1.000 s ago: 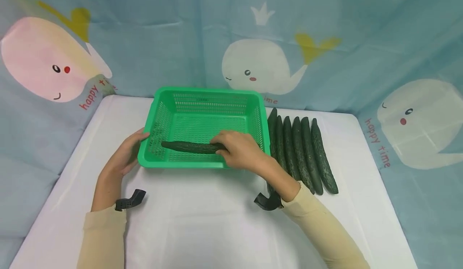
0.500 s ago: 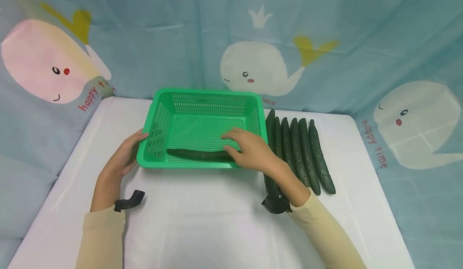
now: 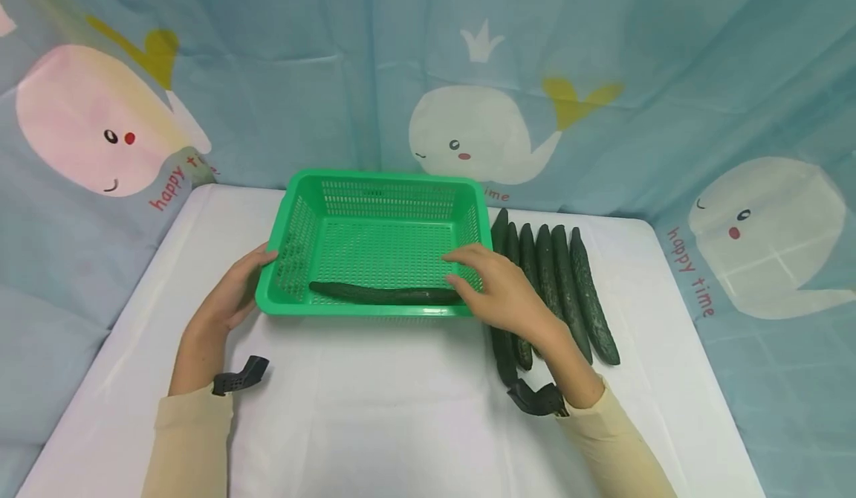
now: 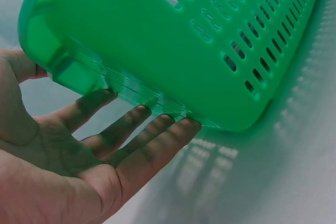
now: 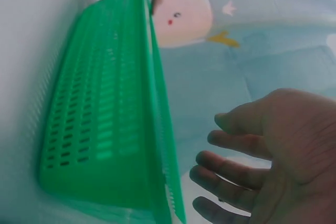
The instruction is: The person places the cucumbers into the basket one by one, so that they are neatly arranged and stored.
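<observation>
The green plastic basket (image 3: 374,310) stands on the white table, with one cucumber (image 3: 381,294) lying inside along its near wall. My left hand (image 3: 230,290) holds the basket's left side. In the left wrist view, that hand's fingertips press the outer wall below the rim, while its thumb reaches over the rim. My right hand (image 3: 504,290) is over the basket's near right corner with nothing in it, thumb and fingers spread apart. The right wrist view shows this hand (image 5: 273,156) beside the basket rim, apart from it. Under and beyond the right hand lie several cucumbers (image 3: 588,297).
The loose cucumbers form a row of roughly parallel lengths right of the basket. Behind the table hangs a blue curtain (image 3: 334,111) printed with whales. A black wrist mount (image 3: 244,377) sticks out from the left sleeve, another mount (image 3: 538,398) from the right.
My right hand has let go of the cucumber, which now lies lower against the basket's near wall. The hand has moved right, its fingers opened. My left hand stays at the basket.
</observation>
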The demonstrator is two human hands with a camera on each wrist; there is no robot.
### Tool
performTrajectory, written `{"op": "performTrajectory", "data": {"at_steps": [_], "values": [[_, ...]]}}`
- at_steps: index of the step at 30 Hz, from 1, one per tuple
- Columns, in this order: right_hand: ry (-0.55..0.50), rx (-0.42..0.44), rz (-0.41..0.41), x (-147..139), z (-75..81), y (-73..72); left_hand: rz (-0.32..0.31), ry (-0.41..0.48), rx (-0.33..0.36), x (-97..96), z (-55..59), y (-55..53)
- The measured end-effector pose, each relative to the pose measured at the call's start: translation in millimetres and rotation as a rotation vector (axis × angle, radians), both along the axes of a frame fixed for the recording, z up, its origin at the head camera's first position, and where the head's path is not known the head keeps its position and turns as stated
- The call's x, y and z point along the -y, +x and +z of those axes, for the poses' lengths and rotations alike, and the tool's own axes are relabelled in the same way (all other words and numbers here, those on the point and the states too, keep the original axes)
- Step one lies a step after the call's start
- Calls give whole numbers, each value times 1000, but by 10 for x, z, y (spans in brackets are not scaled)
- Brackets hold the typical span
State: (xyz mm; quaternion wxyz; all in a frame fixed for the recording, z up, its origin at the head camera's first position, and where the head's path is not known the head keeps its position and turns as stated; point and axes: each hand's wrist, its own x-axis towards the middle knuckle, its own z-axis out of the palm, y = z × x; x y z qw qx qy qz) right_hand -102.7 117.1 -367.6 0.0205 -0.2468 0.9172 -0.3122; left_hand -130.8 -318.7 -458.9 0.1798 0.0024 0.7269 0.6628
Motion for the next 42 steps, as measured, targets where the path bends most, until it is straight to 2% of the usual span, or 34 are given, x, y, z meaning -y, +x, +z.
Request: {"op": "performTrajectory", "data": {"at_steps": [9, 17, 26, 33, 42], "values": [[-102, -36, -59, -310, -44, 35, 4, -14, 3, 1, 15, 6], [-146, -40, -154, -637, -175, 49, -5, -13, 31, -34, 15, -24], [-151, -30, -298, -981, -365, 109, -8, -21, 24, -37, 26, 0], [-163, -31, -366, -1179, -545, 158, 3, -49, 40, -29, 29, -16], [-99, -45, -428, -1369, -662, 74, -19, -23, 19, -3, 18, -2]]}}
